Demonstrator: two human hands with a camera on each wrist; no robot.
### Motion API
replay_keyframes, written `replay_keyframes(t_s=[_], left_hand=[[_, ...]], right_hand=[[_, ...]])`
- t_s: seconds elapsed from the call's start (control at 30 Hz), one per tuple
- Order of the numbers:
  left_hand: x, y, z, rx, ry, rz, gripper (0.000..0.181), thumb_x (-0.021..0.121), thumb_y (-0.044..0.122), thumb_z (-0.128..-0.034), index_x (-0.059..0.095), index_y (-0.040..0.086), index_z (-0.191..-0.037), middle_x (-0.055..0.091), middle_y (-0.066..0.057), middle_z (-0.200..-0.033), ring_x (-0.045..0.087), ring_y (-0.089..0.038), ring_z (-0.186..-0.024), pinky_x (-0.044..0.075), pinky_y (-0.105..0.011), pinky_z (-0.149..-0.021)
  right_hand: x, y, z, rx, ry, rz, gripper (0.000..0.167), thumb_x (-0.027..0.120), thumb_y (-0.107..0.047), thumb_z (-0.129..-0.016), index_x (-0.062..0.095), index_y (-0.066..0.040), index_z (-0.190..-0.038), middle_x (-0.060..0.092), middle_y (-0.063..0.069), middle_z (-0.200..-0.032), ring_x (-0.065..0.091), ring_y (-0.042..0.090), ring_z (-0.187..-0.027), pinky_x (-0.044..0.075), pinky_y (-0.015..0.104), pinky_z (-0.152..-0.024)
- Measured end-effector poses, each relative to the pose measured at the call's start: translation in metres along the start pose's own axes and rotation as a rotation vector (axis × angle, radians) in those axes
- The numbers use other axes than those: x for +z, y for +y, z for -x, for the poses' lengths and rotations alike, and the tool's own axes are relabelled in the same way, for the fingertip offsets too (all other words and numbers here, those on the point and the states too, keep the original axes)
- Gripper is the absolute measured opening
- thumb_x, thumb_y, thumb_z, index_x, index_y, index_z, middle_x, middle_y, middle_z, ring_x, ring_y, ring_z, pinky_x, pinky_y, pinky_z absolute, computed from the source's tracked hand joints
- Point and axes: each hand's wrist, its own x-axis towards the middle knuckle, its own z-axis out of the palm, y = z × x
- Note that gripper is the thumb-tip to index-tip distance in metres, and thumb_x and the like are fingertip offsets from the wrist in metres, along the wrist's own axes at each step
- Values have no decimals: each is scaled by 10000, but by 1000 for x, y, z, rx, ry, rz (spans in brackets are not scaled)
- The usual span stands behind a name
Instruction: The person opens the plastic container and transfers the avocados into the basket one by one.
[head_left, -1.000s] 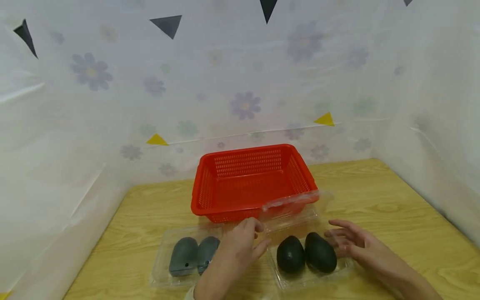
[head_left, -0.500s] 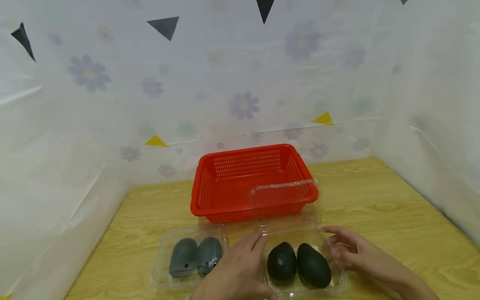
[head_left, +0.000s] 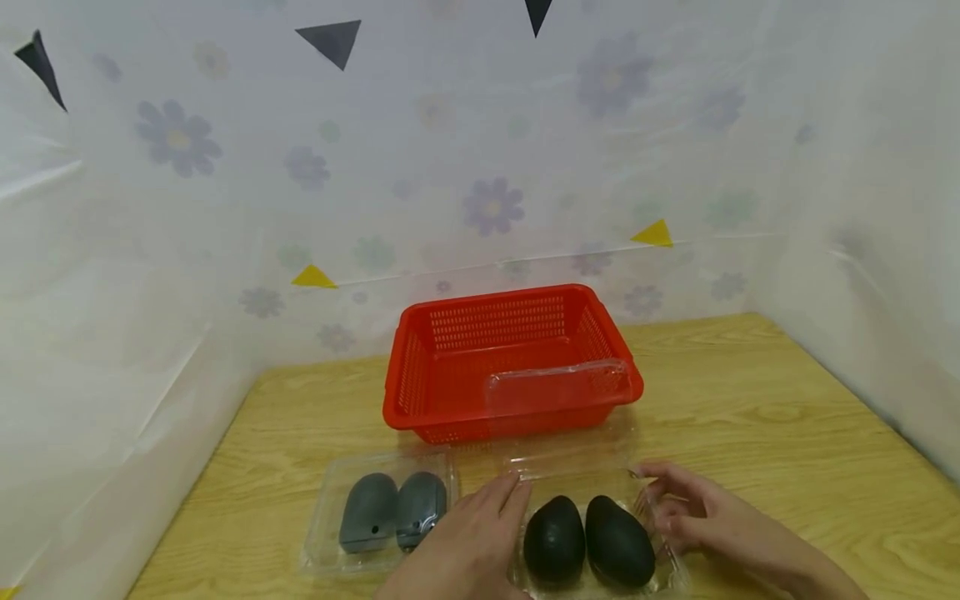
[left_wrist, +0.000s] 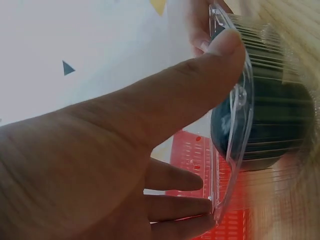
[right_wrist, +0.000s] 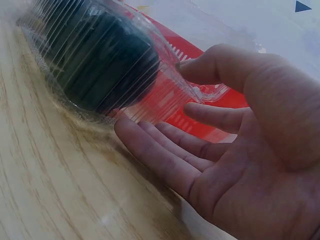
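Note:
A clear plastic clamshell box (head_left: 573, 483) stands at the front of the table, its lid (head_left: 558, 387) raised and leaning toward the basket. Two dark green avocados (head_left: 553, 542) (head_left: 618, 542) lie side by side in it. My left hand (head_left: 457, 546) is at the box's left side. In the left wrist view its straight thumb presses the rim, and its fingertips touch the rim farther along. My right hand (head_left: 712, 525) is at the opposite side. The right wrist view has its thumb by the rim and loosely bent fingers near the ribbed wall.
Left of my left hand sits another clear box (head_left: 322, 533), with two dark grey-green rounded things (head_left: 369, 512) seen through plastic. A red slotted basket (head_left: 498, 358) stands behind the boxes. White patterned sheeting (head_left: 487, 150) encloses the wooden table (head_left: 750, 400).
The box with the avocados has moved left and toward me, and its lid has swung up and back. My left hand has moved nearer and onto the rim; my right hand follows the box.

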Motion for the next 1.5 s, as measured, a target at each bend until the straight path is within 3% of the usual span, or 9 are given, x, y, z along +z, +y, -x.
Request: replay_keyframes(t_s=[0.53, 0.77, 1.1, 1.37, 1.5], left_hand=[[-1, -1, 2, 10, -1, -8, 1141, 736, 731, -658, 284, 207, -1565, 280, 27, -1628, 364, -216, -1464, 421, -493, -1125], [0, -1, 1, 32, -11, 37, 1105, 744, 690, -695, 267, 212, -1569, 243, 17, -1642, 303, -230, -1496, 410, -493, -1135], [1, 3, -2, -40, -59, 132, 1059, 793, 584, -720, 260, 254, -1573, 206, 45, -1655, 262, -224, -1514, 426, -498, -1117], [2, 6, -1, -46, -35, 71, 1075, 739, 684, -716, 285, 208, -1567, 228, 9, -1651, 287, -230, -1505, 430, -461, -1122], [2, 7, -2, -49, -32, 58, 1079, 747, 669, -725, 272, 198, -1572, 205, 8, -1658, 257, -224, -1517, 406, -450, -1144]], right_hand=[[3, 1, -4, -15, 33, 61, 558, 468, -168, -1029, 273, -32, -1534, 460, 210, -1394, 586, 168, -1156, 567, 298, -920], [5, -1, -4, -14, 32, 39, 571, 460, -167, -1044, 236, 3, -1541, 433, 228, -1414, 602, 149, -1160, 580, 332, -902], [7, -4, -6, -22, 46, 55, 555, 475, -158, -1037, 275, -11, -1534, 432, 244, -1391, 615, 183, -1142, 589, 363, -875], [8, -5, -8, -36, 44, 54, 555, 481, -144, -1035, 272, 19, -1522, 463, 232, -1358, 622, 198, -1122, 596, 384, -864], [9, -9, -7, -84, 80, 140, 541, 519, -123, -1017, 313, 81, -1473, 509, 257, -1303, 634, 156, -1065, 610, 391, -803]])
